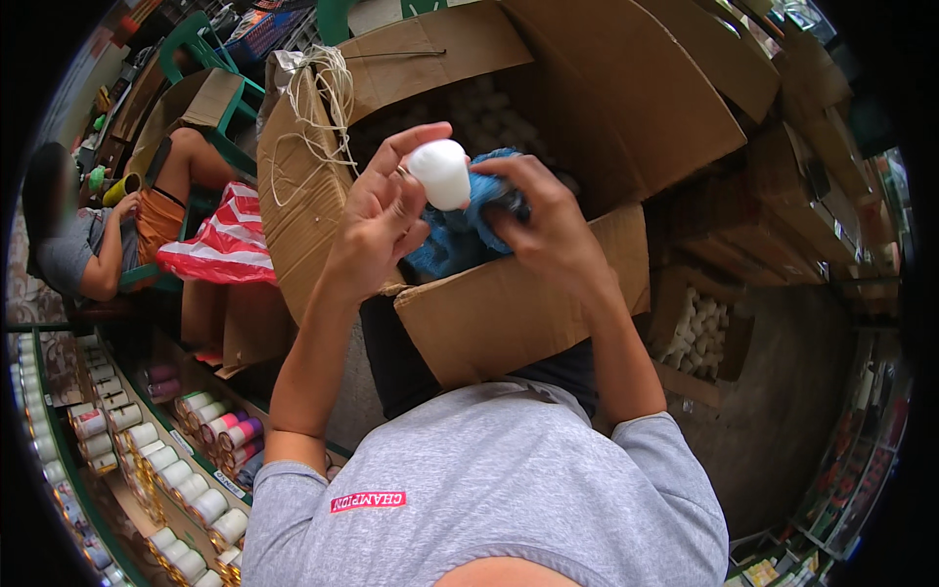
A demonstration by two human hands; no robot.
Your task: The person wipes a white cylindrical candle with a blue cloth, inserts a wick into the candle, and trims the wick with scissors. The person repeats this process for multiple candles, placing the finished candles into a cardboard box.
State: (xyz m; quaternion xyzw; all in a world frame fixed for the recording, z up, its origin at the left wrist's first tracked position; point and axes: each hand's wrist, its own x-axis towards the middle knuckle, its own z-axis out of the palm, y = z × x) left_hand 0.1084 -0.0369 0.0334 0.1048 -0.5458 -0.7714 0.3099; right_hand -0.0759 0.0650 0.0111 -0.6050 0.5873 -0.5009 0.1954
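Over a big open cardboard box (509,318), my left hand (375,223) grips a smooth white piece (440,174), a short cylinder with rounded ends, between thumb and fingers. My right hand (550,220) is closed on a crumpled blue cloth (445,247), just right of the white piece. Part of the cloth hangs down below both hands, at the box's near side. Inside the box, behind my hands, lie many similar white pieces (479,112), partly in shadow.
A tangle of pale string (333,88) hangs over the box's left flap. To the right, a smaller box (696,338) holds white pieces. A seated person (98,235) is at the left, by a red-and-white striped bag (225,235). Shelves of white and coloured cylinders (176,474) stand lower left.
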